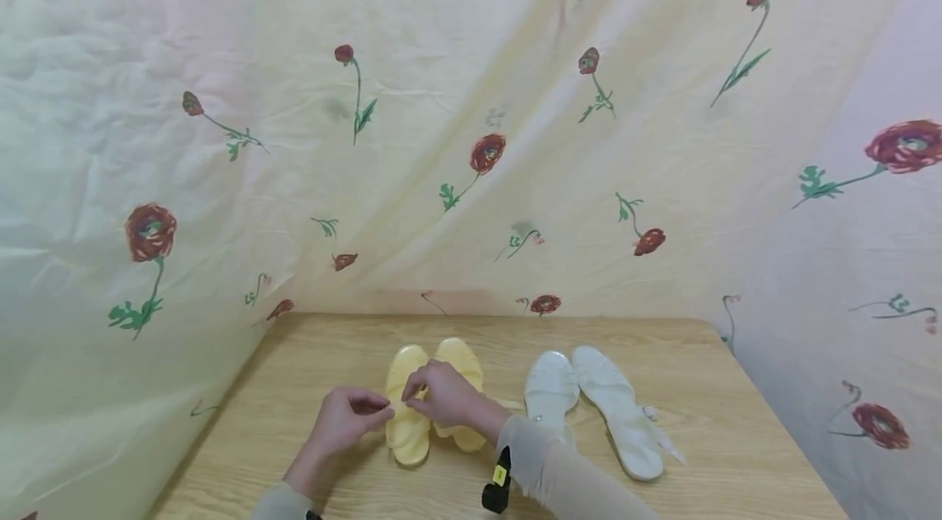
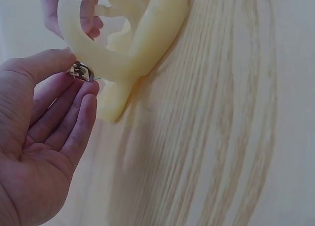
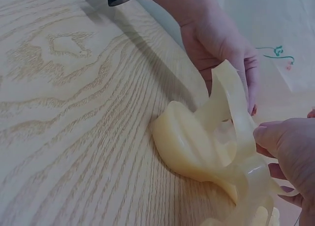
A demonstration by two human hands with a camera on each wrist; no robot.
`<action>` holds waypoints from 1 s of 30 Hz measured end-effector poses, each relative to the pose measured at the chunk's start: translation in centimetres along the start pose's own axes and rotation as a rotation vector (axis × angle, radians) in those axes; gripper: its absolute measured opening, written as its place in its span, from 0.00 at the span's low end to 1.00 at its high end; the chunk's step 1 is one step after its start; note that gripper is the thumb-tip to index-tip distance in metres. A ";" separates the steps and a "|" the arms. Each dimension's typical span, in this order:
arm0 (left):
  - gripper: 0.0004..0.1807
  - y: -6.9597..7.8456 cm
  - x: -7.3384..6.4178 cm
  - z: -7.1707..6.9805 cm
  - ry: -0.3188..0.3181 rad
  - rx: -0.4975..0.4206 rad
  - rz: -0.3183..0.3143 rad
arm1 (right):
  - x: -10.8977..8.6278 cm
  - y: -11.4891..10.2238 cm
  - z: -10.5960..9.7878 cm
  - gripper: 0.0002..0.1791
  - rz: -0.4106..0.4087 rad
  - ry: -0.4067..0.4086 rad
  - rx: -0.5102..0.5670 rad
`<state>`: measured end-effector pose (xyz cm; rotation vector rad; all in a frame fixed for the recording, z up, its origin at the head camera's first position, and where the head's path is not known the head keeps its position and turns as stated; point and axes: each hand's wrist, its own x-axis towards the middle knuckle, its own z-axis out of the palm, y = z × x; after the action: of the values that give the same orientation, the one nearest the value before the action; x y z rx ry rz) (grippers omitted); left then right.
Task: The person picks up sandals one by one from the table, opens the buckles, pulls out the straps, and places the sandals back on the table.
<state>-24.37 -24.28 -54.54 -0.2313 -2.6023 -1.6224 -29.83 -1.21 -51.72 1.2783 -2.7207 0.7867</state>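
Observation:
A pair of yellow jelly sandals lies on the wooden table, the left sandal point(image 1: 409, 446) beside the right sandal point(image 1: 459, 351). My left hand point(image 1: 344, 422) is at the left sandal's outer side. In the left wrist view its thumb and fingers pinch a small metal buckle point(image 2: 82, 71) on the sandal's ankle strap point(image 2: 69, 19). From the other side, my right hand point(image 1: 450, 396) reaches over the sandals. Its thumb and fingers pinch the strap point(image 3: 236, 113), which stands raised in a loop above the heel point(image 3: 177, 137) in the right wrist view.
To the right lie two white sandals, one point(image 1: 550, 379) upright beside the other point(image 1: 622, 414), whose strap spreads outward. The wooden table point(image 1: 706, 389) ends at a flower-printed cloth point(image 1: 412, 111) hanging behind and along the sides. A dark strap-like piece point(image 1: 499, 483) hangs from my right wrist.

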 end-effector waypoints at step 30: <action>0.15 0.1 -0.5 -0.1 0.047 -0.031 -0.057 | 0.3 -0.1 0.0 0.05 0.002 0.099 -0.084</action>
<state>-23.89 -24.38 -54.48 -0.1199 -2.5735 -1.6657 -29.96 -1.44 -51.62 1.1865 -2.6475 0.7083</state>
